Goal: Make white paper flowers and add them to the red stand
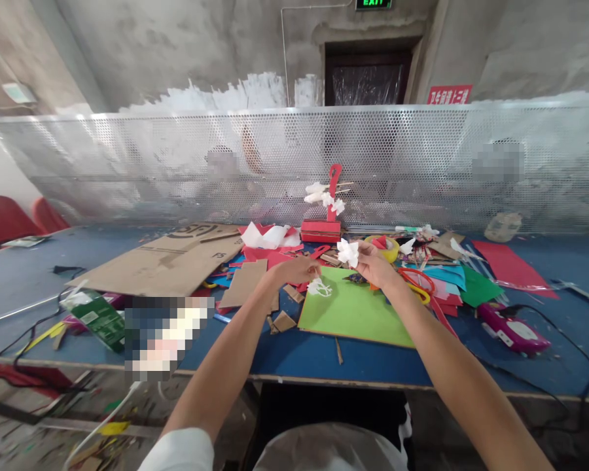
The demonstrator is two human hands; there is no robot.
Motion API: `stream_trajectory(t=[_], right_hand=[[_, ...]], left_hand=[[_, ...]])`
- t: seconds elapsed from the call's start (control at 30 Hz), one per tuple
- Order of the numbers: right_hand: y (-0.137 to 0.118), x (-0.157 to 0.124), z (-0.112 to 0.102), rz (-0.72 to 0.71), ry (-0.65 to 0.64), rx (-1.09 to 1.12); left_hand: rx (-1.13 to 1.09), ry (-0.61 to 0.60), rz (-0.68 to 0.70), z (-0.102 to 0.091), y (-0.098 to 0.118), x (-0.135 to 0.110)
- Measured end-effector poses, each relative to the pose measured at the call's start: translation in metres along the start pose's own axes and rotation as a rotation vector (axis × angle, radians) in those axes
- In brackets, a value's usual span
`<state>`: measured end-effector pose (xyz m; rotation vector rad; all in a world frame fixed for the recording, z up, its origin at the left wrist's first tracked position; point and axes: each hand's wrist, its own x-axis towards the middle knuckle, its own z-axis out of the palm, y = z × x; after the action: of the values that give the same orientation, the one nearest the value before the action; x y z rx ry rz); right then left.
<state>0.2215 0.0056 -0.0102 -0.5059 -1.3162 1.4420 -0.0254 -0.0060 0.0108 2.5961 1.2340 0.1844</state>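
My right hand [375, 263] pinches a small white paper flower [348, 253] over the far part of a lime-green board [358, 311]. To its left, my left hand [299, 268] hangs by the board's far left corner, fingers bent together. Just below those fingers is a white stringy scrap [319, 288]; whether they grip it cannot be made out. Beyond both hands a red stand [321, 231] with a hooked upright carries several white flowers [315, 193] and thin sticks. Dark-tipped pliers or scissors [357, 279] lie partly under my right hand.
Flat brown cardboard [161, 261] covers the table's left side. Coloured paper scraps surround the board, with a yellow tape roll [385, 248] behind. A purple device [513, 328] with a black cord sits right. A perforated metal screen [275, 163] closes off the back.
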Motion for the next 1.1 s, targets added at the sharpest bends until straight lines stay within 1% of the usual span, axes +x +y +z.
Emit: stream_trajectory(t=[0.03,0.1,0.17,0.37,0.5,0.7,0.9,1.03,1.1], right_hand=[[0.0001,0.0000,0.0003,0.003,0.003,-0.017],[0.0004,0.0001,0.0012,0.014,0.022,-0.035],[0.0007,0.0004,0.0021,0.021,0.033,-0.031],[0.0018,0.0018,0.0041,0.047,-0.002,0.005],[0.0022,0.0024,0.0055,0.071,0.002,-0.018],[0.0039,0.0045,0.0060,0.062,0.041,-0.029],[0.0091,0.0087,0.0014,0.087,0.087,-0.009],[0.0094,0.0083,0.0015,0.092,0.089,-0.019],[0.0083,0.0073,0.0027,0.091,0.079,-0.032]], left_hand=[[-0.006,-0.042,0.010,-0.0012,0.0001,-0.0011],[-0.019,-0.074,0.026,-0.0030,0.0000,-0.0021],[-0.021,-0.072,0.024,-0.0032,0.0002,-0.0016],[0.001,-0.068,-0.001,0.0005,0.0072,0.0021],[-0.028,-0.033,-0.035,-0.0001,0.0089,0.0014],[-0.030,0.040,-0.024,0.0024,0.0010,0.0042],[0.052,0.018,-0.053,0.0022,0.0057,0.0052],[0.075,0.061,-0.021,0.0031,0.0053,0.0051],[0.057,0.061,-0.007,0.0051,0.0037,0.0062]])
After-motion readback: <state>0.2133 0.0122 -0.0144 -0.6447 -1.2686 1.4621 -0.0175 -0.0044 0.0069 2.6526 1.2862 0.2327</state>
